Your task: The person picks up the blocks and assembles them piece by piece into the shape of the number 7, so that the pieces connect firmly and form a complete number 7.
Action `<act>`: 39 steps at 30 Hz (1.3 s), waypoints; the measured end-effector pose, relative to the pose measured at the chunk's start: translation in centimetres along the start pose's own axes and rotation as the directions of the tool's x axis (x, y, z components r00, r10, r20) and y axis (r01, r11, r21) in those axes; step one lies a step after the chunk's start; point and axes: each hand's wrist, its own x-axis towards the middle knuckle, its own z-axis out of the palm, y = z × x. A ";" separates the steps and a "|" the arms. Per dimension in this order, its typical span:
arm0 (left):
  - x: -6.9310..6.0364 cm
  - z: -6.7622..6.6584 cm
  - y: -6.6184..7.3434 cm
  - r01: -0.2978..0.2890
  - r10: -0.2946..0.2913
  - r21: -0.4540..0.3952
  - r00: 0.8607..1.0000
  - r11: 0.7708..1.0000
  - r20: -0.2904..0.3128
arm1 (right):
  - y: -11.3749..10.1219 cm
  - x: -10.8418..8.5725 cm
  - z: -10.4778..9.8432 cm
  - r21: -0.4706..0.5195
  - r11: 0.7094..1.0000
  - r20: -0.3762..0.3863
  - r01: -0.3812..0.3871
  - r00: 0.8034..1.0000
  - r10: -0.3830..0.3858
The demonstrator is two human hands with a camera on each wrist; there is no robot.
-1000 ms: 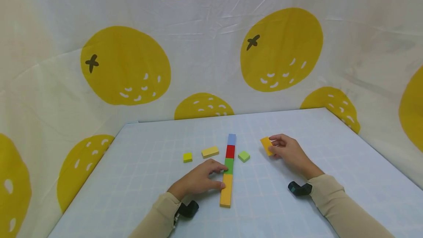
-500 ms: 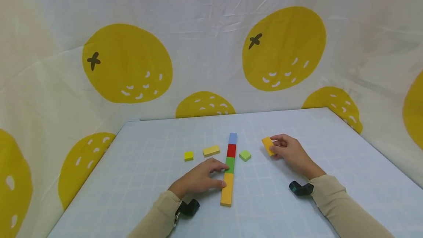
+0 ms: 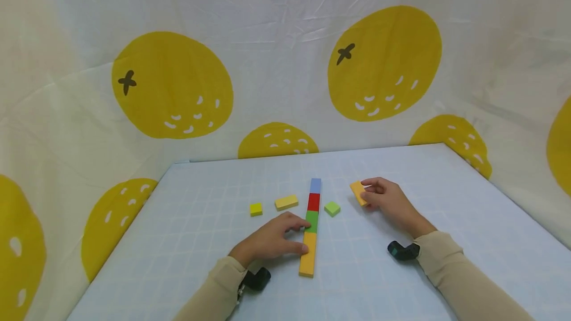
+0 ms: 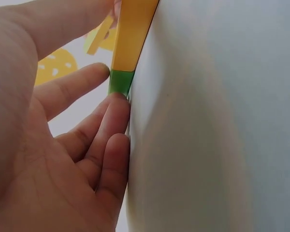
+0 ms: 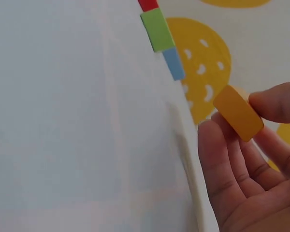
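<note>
A straight row of blocks runs away from me in the head view: a long orange block (image 3: pixel 308 264), a green block (image 3: pixel 314 218), a red block (image 3: pixel 314 202) and a blue block (image 3: pixel 315 186). Along its left side lies my left hand (image 3: pixel 274 241), thumb on the orange block and index finger on the green block (image 4: pixel 120 81). To the right of the row, my right hand (image 3: pixel 389 201) pinches a separate orange block (image 5: pixel 238 114) between thumb and fingers, tilted and seemingly just above the table.
Right of the row sits a light green block (image 3: pixel 332 208). Left of it lie a pale yellow block (image 3: pixel 286 202) and a small bright yellow block (image 3: pixel 256 209). A pale checked cloth covers the table (image 3: pixel 200 192); a fruit-print curtain (image 3: pixel 276 78) hangs behind it.
My right hand has shifted slightly left and away from me with the orange block. The left hand stays on the row. The whole head view has drifted a little.
</note>
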 end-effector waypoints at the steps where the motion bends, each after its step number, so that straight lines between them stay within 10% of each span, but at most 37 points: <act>1: 0.0 0.0 0.0 0.003 -0.003 0.004 1.000 1.000 0.000 | 0.0 0.2 0.1 0.002 1.000 0.003 -0.004 1.000 0.004; 39: 0.4 0.3 0.4 0.054 -0.054 0.027 0.999 0.998 -0.006 | -1.5 7.8 3.4 0.101 0.986 0.057 -0.132 0.990 0.127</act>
